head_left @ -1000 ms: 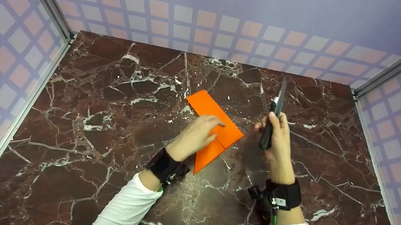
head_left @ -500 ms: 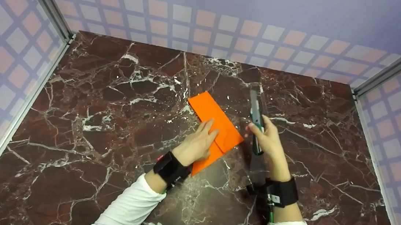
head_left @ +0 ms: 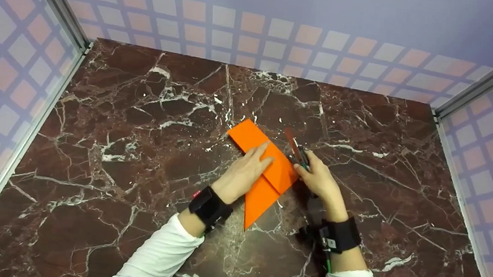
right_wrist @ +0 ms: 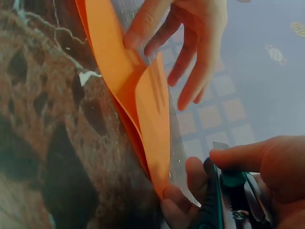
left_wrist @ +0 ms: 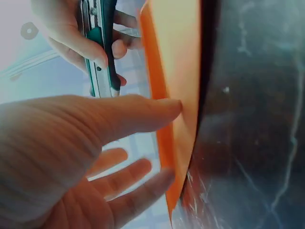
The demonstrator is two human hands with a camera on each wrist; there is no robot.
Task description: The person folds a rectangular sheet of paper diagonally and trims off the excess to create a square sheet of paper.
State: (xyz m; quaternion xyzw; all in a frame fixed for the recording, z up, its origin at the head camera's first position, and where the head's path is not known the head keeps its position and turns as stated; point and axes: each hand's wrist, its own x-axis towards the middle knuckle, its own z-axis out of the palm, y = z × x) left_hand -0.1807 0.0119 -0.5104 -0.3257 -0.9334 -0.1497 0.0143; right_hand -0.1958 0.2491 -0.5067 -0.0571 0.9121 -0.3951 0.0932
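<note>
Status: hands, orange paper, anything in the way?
Left hand touching folded orange paper. Right hand gripping utility knife, also touching paper's corner. Head view: left hand covers part of paper.

left hand + right hand: 2 | utility knife: 1 | folded orange paper: 1 | black wrist straps: 2 | white sleeves: 2 | marbled tabletop: 1 | patterned walls: 3

It is a partitioned booth, its checked, metal-framed panels bordering a marbled tabletop.

Downward head and close, seemingly sideways wrist views share paper.
</note>
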